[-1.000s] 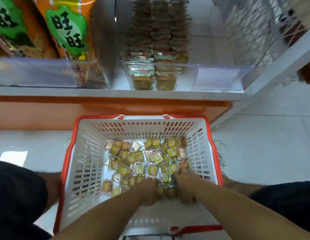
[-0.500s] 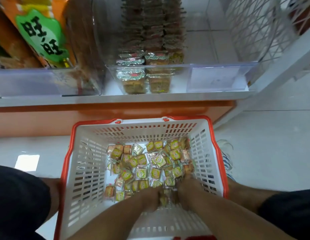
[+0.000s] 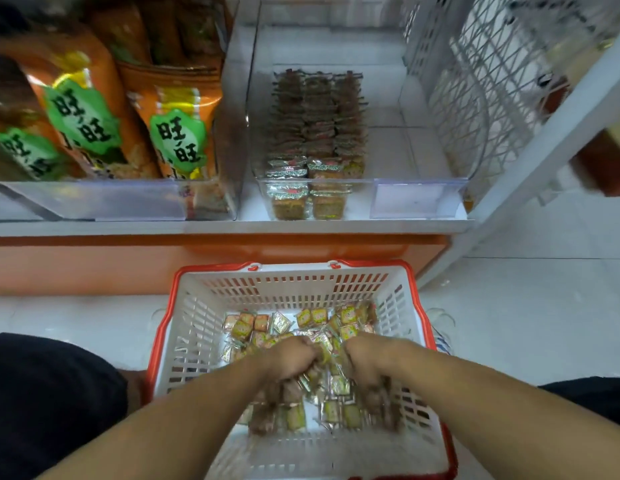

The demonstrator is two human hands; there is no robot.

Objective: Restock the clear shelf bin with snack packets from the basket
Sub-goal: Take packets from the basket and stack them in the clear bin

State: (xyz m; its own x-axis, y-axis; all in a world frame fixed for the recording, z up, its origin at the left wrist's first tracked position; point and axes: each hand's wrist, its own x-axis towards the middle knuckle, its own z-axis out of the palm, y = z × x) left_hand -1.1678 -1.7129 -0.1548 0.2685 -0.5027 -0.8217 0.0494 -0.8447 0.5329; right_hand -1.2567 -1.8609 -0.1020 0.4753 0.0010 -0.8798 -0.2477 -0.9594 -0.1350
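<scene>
White shop shelving carries the clear plastic shelf bin [image 3: 367,188] straight ahead, above the red-rimmed white basket [image 3: 204,327]; left hand [image 3: 291,358] and right hand [image 3: 365,360] clench small yellow-green snack packets [image 3: 312,318] inside it

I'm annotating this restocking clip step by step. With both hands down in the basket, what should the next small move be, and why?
Probably lift the gathered packets up toward the clear bin. Both the left hand and the right hand are curled around snack packets inside the basket, and the bin's right side is bare.
</scene>
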